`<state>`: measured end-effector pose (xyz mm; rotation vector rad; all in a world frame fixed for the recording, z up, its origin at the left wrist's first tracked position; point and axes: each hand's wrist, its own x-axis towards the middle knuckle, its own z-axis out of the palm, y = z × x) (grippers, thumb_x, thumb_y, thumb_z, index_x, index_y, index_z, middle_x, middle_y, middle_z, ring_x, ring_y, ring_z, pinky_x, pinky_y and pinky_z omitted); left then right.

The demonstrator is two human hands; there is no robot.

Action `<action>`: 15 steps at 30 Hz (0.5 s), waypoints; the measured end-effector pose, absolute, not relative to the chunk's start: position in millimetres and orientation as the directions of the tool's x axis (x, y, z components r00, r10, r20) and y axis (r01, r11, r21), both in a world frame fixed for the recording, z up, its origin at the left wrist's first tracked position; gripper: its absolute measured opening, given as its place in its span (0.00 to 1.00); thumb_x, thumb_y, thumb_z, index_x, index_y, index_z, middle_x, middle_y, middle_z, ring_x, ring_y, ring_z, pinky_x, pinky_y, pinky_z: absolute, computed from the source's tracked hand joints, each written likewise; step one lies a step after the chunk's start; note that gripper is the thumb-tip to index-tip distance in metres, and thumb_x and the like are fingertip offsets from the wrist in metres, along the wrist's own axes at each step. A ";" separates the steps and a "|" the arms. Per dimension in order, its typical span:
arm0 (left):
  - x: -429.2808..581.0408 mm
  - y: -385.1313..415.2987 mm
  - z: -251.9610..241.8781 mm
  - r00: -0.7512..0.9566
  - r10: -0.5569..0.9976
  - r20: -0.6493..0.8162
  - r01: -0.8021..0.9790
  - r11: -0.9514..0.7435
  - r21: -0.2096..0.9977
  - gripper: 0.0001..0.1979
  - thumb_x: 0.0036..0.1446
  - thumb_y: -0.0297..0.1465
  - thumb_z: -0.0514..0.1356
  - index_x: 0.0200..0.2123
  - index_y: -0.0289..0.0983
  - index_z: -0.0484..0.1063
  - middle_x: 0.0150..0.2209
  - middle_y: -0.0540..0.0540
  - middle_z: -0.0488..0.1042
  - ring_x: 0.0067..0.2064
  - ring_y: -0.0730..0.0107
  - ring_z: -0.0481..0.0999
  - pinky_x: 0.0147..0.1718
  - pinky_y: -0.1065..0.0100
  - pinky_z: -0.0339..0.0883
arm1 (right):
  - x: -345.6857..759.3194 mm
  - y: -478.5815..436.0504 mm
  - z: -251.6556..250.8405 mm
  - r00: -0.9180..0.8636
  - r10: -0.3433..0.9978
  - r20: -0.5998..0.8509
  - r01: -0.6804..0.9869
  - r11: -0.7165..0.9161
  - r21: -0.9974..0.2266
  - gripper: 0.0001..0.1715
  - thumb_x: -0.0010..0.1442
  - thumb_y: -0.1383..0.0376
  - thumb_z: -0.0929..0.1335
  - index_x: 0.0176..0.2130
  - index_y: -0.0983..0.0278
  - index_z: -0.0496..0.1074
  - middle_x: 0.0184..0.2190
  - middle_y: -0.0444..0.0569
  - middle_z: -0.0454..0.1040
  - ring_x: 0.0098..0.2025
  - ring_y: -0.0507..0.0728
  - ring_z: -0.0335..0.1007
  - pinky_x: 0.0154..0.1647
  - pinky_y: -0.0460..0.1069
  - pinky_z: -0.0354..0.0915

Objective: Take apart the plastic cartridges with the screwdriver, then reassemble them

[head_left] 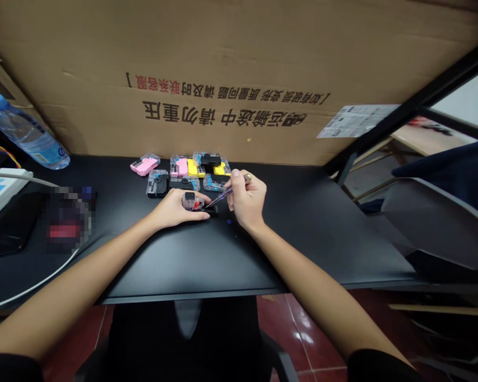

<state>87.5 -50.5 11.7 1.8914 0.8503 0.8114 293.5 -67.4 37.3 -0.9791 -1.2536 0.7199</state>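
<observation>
My left hand (178, 209) is closed round a small clear-cased device (191, 201) with a black cap and a red part, holding it just over the black tabletop. In my right hand (247, 200) is a slim screwdriver (224, 195) with a clear purplish handle, gripped like a pen. Its tip points down left and meets the right end of the device; whether it sits in a screw I cannot tell. Just behind my hands lie several similar clear-cased devices with black, yellow and pink parts, among them a pink one (145, 165) and a black one (157, 183).
A large cardboard sheet (231, 58) stands along the desk's back edge. At the left are a water bottle (27, 132), a white power strip (3, 185), a black phone (11, 231) and a white cable (59, 273). A tiny blue piece (229, 221) lies near my right hand.
</observation>
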 end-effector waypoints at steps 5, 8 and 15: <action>88.3 -51.7 11.9 0.545 0.813 0.206 0.237 -0.385 0.892 0.22 0.54 0.41 0.76 0.48 0.36 0.87 0.37 0.45 0.86 0.35 0.64 0.81 0.39 0.66 0.75 | 289.9 -72.8 37.2 0.157 0.879 0.450 0.128 0.434 -0.892 0.33 0.68 0.39 0.71 0.26 0.59 0.70 0.11 0.37 0.61 0.11 0.50 0.55 0.12 0.47 0.49; 88.9 -51.9 13.2 0.547 0.813 0.201 0.242 -0.382 0.892 0.22 0.54 0.42 0.76 0.48 0.36 0.87 0.37 0.46 0.86 0.35 0.65 0.81 0.39 0.66 0.74 | 290.5 -74.7 40.4 0.189 0.870 0.456 0.149 0.434 -0.888 0.32 0.69 0.40 0.71 0.25 0.59 0.70 0.12 0.38 0.61 0.12 0.50 0.55 0.13 0.48 0.50; 87.9 -51.3 13.3 0.556 0.810 0.184 0.238 -0.368 0.899 0.23 0.54 0.43 0.76 0.49 0.35 0.87 0.41 0.44 0.86 0.38 0.62 0.82 0.42 0.64 0.76 | 293.1 -78.1 41.6 0.188 0.861 0.473 0.196 0.439 -0.877 0.31 0.71 0.41 0.70 0.26 0.58 0.71 0.14 0.39 0.62 0.14 0.51 0.57 0.16 0.49 0.52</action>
